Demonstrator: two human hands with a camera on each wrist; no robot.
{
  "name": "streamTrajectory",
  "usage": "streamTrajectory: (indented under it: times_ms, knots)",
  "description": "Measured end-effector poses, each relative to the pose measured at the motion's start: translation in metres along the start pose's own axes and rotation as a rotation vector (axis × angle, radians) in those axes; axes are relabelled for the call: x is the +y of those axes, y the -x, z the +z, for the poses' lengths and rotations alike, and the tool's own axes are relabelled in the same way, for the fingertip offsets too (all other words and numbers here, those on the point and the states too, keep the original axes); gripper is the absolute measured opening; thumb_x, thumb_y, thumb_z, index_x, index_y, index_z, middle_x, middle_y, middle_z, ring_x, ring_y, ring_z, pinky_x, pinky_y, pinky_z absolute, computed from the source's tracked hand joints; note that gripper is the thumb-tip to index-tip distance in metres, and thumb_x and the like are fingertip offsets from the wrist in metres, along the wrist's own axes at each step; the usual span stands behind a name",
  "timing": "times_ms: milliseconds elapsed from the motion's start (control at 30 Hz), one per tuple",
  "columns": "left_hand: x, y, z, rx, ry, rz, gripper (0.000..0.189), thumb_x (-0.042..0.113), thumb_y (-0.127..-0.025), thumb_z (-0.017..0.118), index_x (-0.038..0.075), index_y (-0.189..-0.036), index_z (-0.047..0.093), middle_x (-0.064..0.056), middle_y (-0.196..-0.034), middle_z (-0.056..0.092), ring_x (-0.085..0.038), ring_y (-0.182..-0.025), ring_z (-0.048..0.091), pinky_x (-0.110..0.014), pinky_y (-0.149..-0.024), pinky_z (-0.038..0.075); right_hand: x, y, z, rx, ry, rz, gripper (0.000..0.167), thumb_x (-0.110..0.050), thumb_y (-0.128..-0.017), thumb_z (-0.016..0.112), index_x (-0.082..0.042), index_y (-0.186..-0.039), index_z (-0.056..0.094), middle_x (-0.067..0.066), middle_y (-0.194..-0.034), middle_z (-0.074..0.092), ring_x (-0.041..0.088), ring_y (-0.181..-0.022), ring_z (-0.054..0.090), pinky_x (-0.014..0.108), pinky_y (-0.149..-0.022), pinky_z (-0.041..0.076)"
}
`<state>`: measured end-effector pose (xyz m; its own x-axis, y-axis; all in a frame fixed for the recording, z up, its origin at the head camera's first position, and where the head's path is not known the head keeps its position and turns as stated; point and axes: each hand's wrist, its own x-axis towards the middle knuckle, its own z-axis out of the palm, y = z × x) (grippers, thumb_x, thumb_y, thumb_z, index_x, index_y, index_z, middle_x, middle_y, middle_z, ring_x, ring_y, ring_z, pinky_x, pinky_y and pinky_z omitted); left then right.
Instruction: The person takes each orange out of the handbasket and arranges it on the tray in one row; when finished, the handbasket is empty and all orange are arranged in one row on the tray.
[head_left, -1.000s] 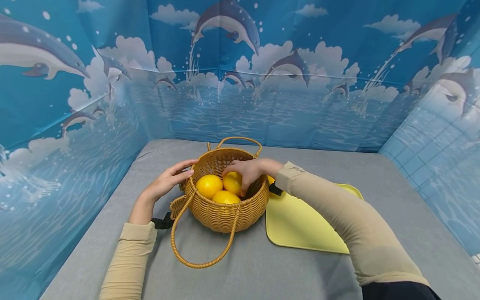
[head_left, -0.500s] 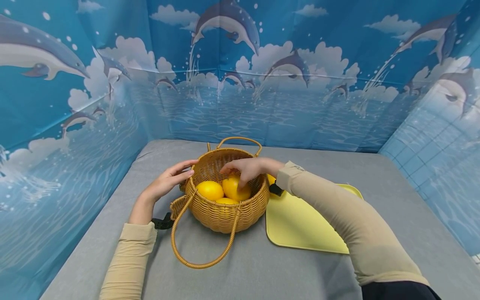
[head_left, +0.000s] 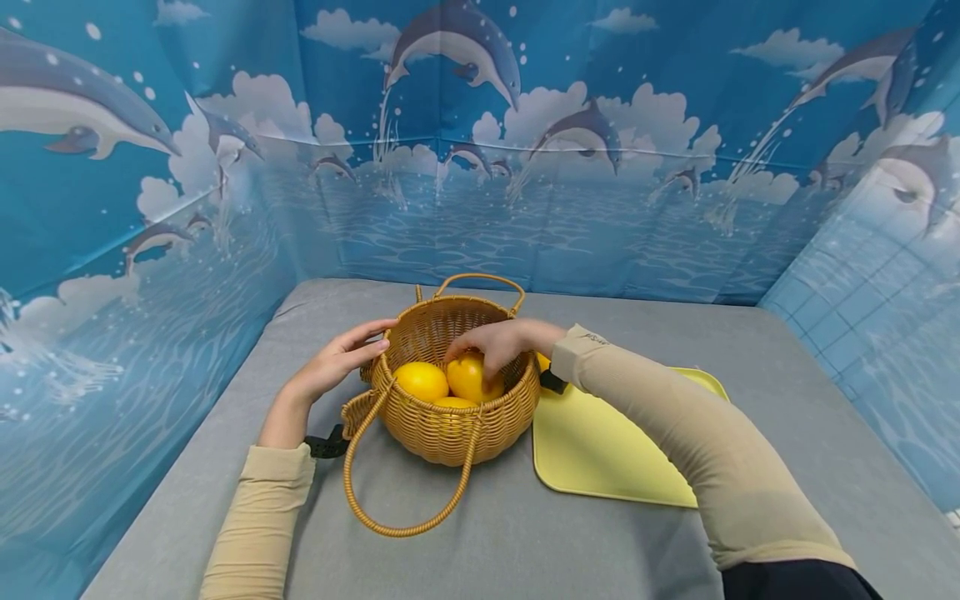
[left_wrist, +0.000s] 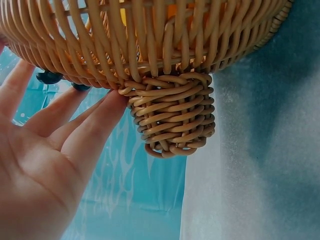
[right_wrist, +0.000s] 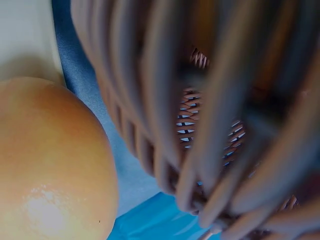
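Observation:
A round wicker basket with two handles holds several oranges. My right hand reaches inside over the right rim, fingers and thumb curled down around an orange. To its left lies another orange, and the top of a third orange shows at the front. With straight fingers, my left hand touches the basket's left rim and side. In the left wrist view its fingertips meet the wicker beside a short woven projection. The right wrist view shows only the basket's outer wall, not the hand.
To the basket's right lies a yellow tray, partly under my right forearm. One more orange sits there close by the basket, mostly hidden by my wrist in the head view. The front handle hangs down over the grey surface.
The gripped orange has shifted slightly right and toward me inside the basket. The front orange has sunk lower, and the left one has moved a little. My left hand stays in place.

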<state>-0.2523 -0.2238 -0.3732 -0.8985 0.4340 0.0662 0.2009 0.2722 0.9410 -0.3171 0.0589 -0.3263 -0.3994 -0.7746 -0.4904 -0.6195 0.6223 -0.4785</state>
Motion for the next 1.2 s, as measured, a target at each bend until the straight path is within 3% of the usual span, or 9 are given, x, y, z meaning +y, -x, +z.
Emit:
streamTrajectory:
  times_ms: [167,433,867,1200]
  knots:
    - [0.000,0.000,0.000,-0.002,-0.003,0.006,0.049,0.035,-0.097,0.052,0.019,-0.143,0.041,-0.008,-0.147,0.034,-0.030,-0.133,0.031,-0.055,-0.102,0.031,-0.001,0.001,0.000,0.000,0.076,0.004,0.072,-0.008,-0.075,0.075,-0.014,-0.139,0.044,0.008,-0.132,0.037,0.022,-0.113,0.038,0.036,-0.092,0.039]
    - [-0.002,0.000,0.000,-0.002,-0.001,0.007,0.049,0.034,-0.097,0.052,0.019,-0.143,0.041,-0.008,-0.147,0.034,-0.031,-0.132,0.032,-0.054,-0.101,0.032,-0.001,-0.001,0.003,0.004,-0.040,0.036,0.070,-0.006,-0.072,0.079,-0.012,-0.134,0.045,0.004,-0.124,0.047,0.018,-0.106,0.048,0.031,-0.086,0.045]
    - [-0.002,0.000,0.000,0.002,-0.001,0.006,0.049,0.034,-0.097,0.052,0.019,-0.143,0.041,-0.008,-0.147,0.034,-0.031,-0.133,0.032,-0.054,-0.101,0.032,-0.002,0.000,0.005,0.048,0.028,0.018,0.069,-0.008,-0.073,0.078,-0.013,-0.133,0.044,0.003,-0.125,0.047,0.018,-0.107,0.047,0.032,-0.088,0.044]
    - [-0.002,0.001,0.001,0.001,0.008,0.006,0.050,0.034,-0.097,0.052,0.018,-0.143,0.042,-0.008,-0.147,0.035,-0.030,-0.132,0.033,-0.053,-0.101,0.033,-0.002,0.009,0.004,0.192,0.071,-0.056,0.068,-0.019,-0.073,0.074,-0.012,-0.135,0.046,0.003,-0.124,0.050,0.017,-0.104,0.049,0.033,-0.084,0.045]
